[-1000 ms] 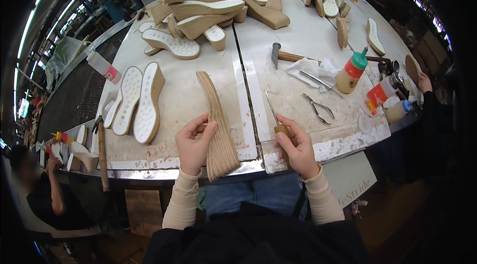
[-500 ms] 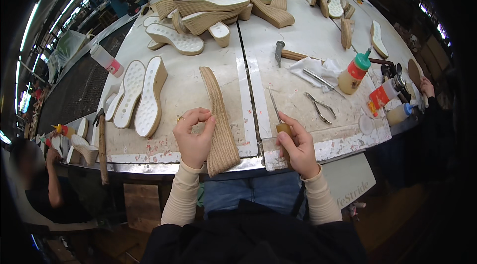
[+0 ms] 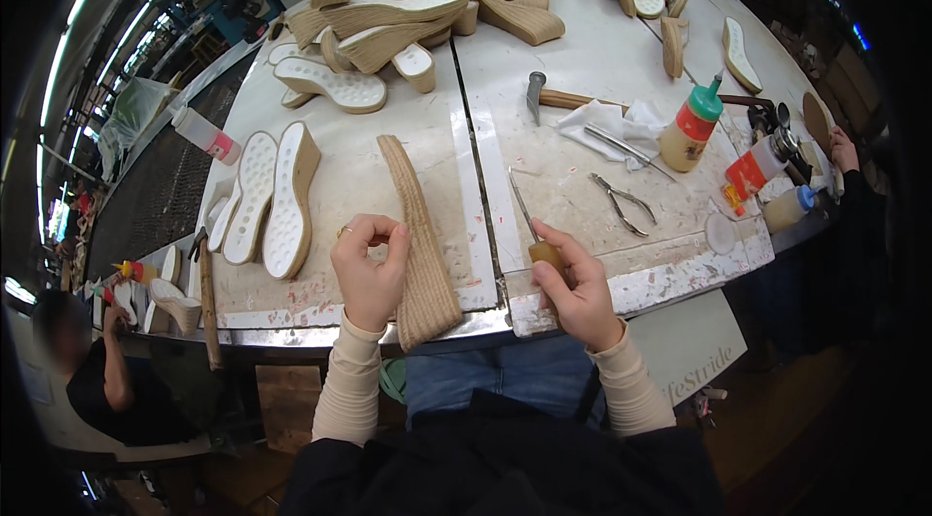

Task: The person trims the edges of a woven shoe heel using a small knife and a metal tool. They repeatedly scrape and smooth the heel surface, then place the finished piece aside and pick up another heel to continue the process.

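Note:
My right hand [image 3: 575,291] is wrapped round the amber-coloured handle of a thin, pointed metal tool like an awl [image 3: 521,205], its tip pointing away from me over the table. My left hand [image 3: 371,268] is closed in a pinch, with a ring on one finger; whatever may be between the fingertips is too small to make out. Right beside it, a wedge sole [image 3: 423,259] covered in braided tan rope lies on its side, its thick end at the table's front edge. Left of that hand stand several rope-sided wedge soles with white dimpled tops [image 3: 291,210].
Many wedge soles [image 3: 408,11] are heaped at the back. On the right lie a hammer [image 3: 536,94], a white cloth with a metal tool, nippers [image 3: 626,205] and a green-topped bottle [image 3: 691,128]. Another hammer [image 3: 207,302] hangs over the left edge. Co-workers sit around the table.
The whole view has shifted slightly. Both hands keep nearly the same pose; the pointed tool is still in my right hand and the rope-covered wedge sole lies beside my left.

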Tool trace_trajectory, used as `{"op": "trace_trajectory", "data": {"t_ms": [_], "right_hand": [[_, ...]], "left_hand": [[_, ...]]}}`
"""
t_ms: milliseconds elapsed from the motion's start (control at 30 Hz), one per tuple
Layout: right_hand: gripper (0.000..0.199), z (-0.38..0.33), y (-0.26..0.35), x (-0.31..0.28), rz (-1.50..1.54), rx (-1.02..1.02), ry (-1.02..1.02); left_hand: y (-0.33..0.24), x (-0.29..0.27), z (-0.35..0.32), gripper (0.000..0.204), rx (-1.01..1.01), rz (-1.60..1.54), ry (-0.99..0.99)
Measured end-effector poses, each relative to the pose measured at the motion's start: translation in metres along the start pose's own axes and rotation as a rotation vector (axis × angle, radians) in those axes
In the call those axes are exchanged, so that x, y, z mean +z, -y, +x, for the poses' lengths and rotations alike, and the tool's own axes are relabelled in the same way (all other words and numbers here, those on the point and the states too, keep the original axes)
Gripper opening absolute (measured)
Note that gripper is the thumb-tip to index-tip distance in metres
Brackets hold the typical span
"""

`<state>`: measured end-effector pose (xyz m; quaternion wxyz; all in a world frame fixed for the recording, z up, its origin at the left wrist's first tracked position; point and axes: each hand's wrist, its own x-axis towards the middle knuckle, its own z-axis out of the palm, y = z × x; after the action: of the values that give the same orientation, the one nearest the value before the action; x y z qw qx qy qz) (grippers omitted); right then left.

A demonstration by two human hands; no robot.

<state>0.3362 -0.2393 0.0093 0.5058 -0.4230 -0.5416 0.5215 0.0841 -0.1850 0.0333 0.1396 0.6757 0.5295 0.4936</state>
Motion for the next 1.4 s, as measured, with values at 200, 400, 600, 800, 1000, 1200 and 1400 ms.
{"op": "trace_trajectory", "data": {"t_ms": [200, 400, 600, 800, 1000, 1200, 1400], "right_hand": [[0.047, 0.002, 0.001, -0.001, 0.018, 0.021, 0.019], [0.044, 0.001, -0.002, 0.002, 0.039, -0.038, -0.049], [0.045, 0.0, -0.002, 0.0, 0.038, -0.024, -0.025], [0.046, 0.003, -0.002, -0.002, -0.002, -0.039, -0.011], [0.045, 0.003, 0.0, -0.003, -0.001, -0.008, 0.025], [0.044, 0.003, 0.002, -0.002, 0.057, 0.018, 0.006], [0.042, 0.002, 0.014, 0.006, -0.168, -0.047, 0.027]], "left_hand": [[0.003, -0.001, -0.007, 0.012, -0.234, -0.19, 0.03], [0.006, 0.0, -0.014, 0.016, -0.409, -0.442, -0.027], [-0.003, 0.002, -0.013, 0.016, -0.501, -0.466, -0.003], [0.002, 0.002, -0.012, 0.014, -0.442, -0.385, 0.014], [0.006, 0.004, -0.014, 0.012, -0.425, -0.436, 0.014], [0.001, 0.003, -0.016, 0.021, -0.484, -0.602, 0.011], [0.005, 0.0, -0.018, 0.037, -0.425, -0.567, 0.11]]}}
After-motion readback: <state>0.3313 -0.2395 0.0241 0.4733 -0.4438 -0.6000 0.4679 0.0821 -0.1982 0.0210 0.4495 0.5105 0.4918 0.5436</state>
